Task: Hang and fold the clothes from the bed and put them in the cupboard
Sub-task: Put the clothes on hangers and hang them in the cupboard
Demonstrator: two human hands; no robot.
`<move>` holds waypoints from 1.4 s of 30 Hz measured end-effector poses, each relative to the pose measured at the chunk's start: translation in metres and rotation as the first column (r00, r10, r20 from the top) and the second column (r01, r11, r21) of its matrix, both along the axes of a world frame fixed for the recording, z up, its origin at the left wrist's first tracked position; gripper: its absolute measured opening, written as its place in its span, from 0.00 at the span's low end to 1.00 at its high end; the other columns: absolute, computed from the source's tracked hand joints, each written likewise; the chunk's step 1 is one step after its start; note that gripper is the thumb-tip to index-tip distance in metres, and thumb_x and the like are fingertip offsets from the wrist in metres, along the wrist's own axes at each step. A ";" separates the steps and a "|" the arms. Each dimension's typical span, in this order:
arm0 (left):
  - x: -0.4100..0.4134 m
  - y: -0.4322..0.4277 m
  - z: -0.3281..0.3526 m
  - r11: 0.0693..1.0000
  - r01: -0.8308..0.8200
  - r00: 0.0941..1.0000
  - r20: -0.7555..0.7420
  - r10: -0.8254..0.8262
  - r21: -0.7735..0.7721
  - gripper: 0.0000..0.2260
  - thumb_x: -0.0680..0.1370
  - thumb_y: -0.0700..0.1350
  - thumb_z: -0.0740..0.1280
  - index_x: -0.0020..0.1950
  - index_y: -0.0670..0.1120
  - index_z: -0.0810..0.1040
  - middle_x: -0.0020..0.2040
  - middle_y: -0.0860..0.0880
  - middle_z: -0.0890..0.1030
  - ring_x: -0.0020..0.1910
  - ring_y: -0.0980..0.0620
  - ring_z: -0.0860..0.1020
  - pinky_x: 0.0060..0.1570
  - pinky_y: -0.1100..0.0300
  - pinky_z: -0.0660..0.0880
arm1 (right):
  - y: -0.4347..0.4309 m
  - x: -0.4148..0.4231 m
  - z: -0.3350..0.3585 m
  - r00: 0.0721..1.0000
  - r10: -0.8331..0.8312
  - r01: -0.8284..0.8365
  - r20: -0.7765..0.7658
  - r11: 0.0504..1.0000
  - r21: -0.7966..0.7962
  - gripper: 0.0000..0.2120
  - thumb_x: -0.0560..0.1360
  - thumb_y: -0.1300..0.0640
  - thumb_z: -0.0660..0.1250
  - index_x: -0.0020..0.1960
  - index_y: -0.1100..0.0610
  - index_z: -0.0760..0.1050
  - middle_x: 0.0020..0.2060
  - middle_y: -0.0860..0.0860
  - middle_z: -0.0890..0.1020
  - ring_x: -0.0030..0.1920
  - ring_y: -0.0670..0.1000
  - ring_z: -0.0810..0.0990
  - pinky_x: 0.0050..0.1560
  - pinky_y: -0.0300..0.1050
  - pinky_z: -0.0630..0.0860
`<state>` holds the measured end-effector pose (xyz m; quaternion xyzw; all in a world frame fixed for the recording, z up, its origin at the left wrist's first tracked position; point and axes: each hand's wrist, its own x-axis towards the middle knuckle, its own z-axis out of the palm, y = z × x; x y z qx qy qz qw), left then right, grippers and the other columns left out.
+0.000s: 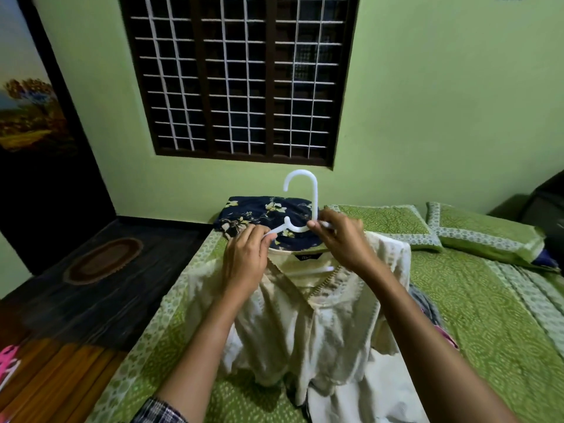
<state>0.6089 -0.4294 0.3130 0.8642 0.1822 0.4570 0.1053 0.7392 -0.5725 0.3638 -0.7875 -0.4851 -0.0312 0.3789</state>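
Note:
A cream garment (308, 319) hangs from a white plastic hanger (308, 190) that I hold up over the bed (476, 312). My left hand (247, 261) pinches the hanger's left arm at the garment's shoulder. My right hand (341, 239) grips the hanger's right arm just below the hook. The hanger's lower bar shows inside the neckline. Behind the hanger lies a folded dark blue floral garment (259, 215). Under the cream garment's right side, more clothes (427, 306) peek out on the bed.
Two green patterned pillows (485, 233) lie at the bed's far right. A dark cupboard door (33, 141) with a landscape picture stands at the left. An oval mat (103, 261) lies on the dark floor. A barred window (238, 77) fills the green wall.

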 end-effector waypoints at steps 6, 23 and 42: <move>0.016 -0.035 -0.002 0.998 0.059 0.997 0.043 -0.059 0.008 0.14 0.79 0.48 0.55 0.42 0.43 0.76 0.35 0.48 0.78 0.32 0.48 0.75 0.32 0.61 0.63 | -0.055 0.004 -0.008 0.923 -0.256 0.315 0.286 0.931 -0.183 0.15 0.81 0.52 0.56 0.66 0.52 0.70 0.61 0.52 0.77 0.61 0.54 0.74 0.67 0.54 0.56; -0.013 -0.281 0.008 0.913 0.407 0.907 0.105 -0.407 0.021 0.18 0.78 0.52 0.58 0.42 0.41 0.80 0.36 0.47 0.80 0.35 0.47 0.78 0.32 0.57 0.72 | -0.338 -0.070 -0.017 0.729 -0.586 0.619 0.354 0.785 0.024 0.12 0.79 0.58 0.62 0.62 0.56 0.76 0.53 0.55 0.80 0.49 0.58 0.79 0.42 0.47 0.72; -0.027 -0.600 -0.009 0.687 0.721 0.690 0.193 -0.698 -0.093 0.15 0.76 0.51 0.62 0.47 0.43 0.84 0.35 0.47 0.81 0.33 0.47 0.80 0.26 0.55 0.74 | -0.662 -0.131 -0.031 0.522 -0.812 0.823 0.261 0.560 0.099 0.12 0.77 0.66 0.63 0.59 0.60 0.78 0.51 0.58 0.81 0.51 0.60 0.77 0.49 0.55 0.75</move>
